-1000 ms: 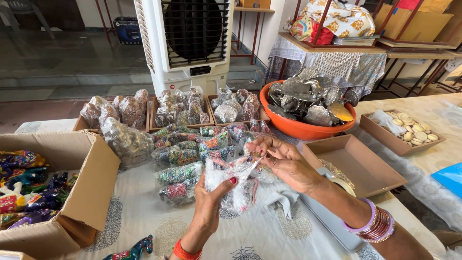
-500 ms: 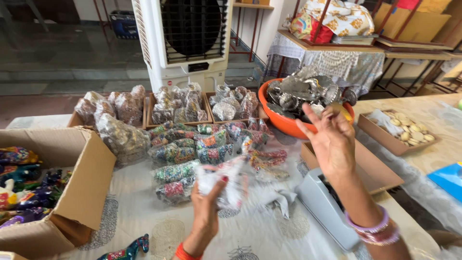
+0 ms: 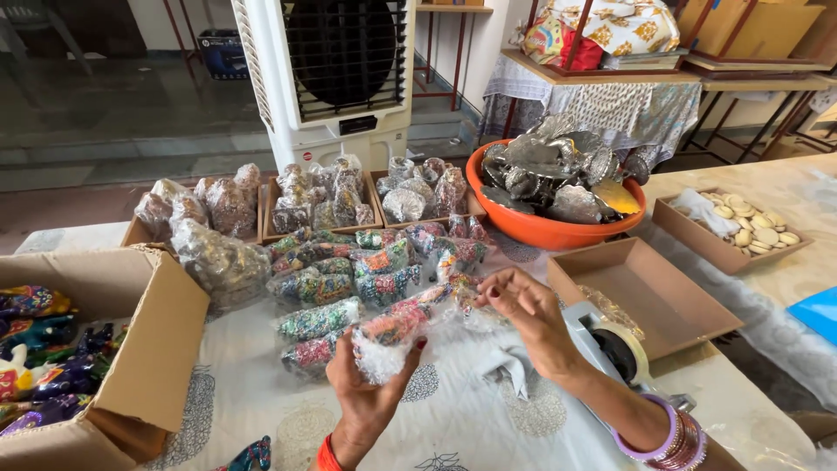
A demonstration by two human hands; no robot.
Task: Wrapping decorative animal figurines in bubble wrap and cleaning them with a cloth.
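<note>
1. Since the frame half a second back, the right hand (image 3: 523,310) has dropped from the upper right of the frame, where it was raised near the orange basin (image 3: 558,228), to the centre, at the upper end of the bubble-wrapped bundle (image 3: 410,330). The left hand (image 3: 370,384) has stayed low in the centre, gripping the same bundle.
2. The left hand, lower centre, is clenched around the near, white end of the bundle, palm up, thumb on the right side.
3. The bundle's long axis runs from lower left to upper right, rising away from the left hand toward the right hand. The left hand is at its near end, the right hand at its far end.
4. The right hand's fingers are curled and pinch the loose clear wrap at that far end; how firm the pinch is cannot be told.
5. Just right of the right wrist sits a tape dispenser (image 3: 619,344), with an empty cardboard tray (image 3: 649,296) beyond it.
6. At lower left stands an open carton (image 3: 148,349) holding painted figures.
7. Behind the hands, mid-frame, lie rows of wrapped colourful pieces (image 3: 349,270), then trays of bagged items (image 3: 296,201).
8. Farthest, top centre, stands a white air cooler (image 3: 336,78).
</note>
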